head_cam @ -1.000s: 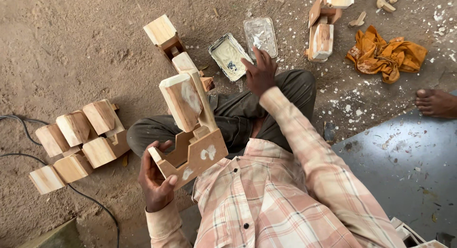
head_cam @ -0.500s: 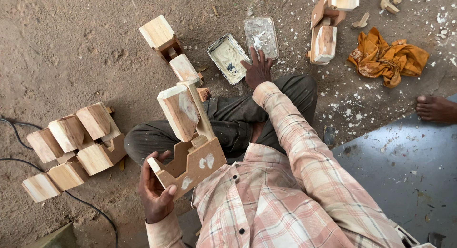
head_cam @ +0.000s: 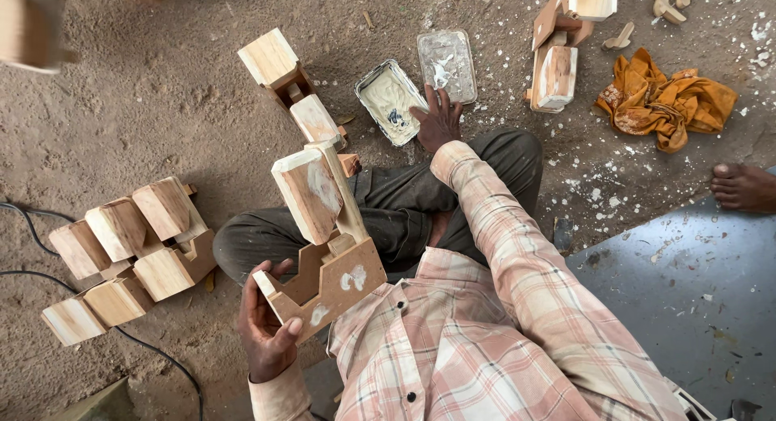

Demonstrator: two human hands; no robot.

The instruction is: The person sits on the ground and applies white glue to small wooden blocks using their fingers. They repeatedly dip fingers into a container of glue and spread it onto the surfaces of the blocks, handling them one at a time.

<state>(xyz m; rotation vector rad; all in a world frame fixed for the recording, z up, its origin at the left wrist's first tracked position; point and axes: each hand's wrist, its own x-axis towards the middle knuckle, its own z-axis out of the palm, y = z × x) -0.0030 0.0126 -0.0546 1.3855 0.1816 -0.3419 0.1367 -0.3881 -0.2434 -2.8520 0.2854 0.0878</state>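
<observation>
My left hand [head_cam: 265,328] grips the base of a wooden piece [head_cam: 323,243] at lower centre of the frame, fingers wrapped round its notched edge, white smears showing on its side. My right hand [head_cam: 437,120] reaches to upper centre, fingers spread and dipping into a tray of white glue [head_cam: 388,99]. A clear lid [head_cam: 447,63] lies just beside it. Finished wooden blocks [head_cam: 129,255] sit at left, an orange cloth [head_cam: 667,97] at upper right.
</observation>
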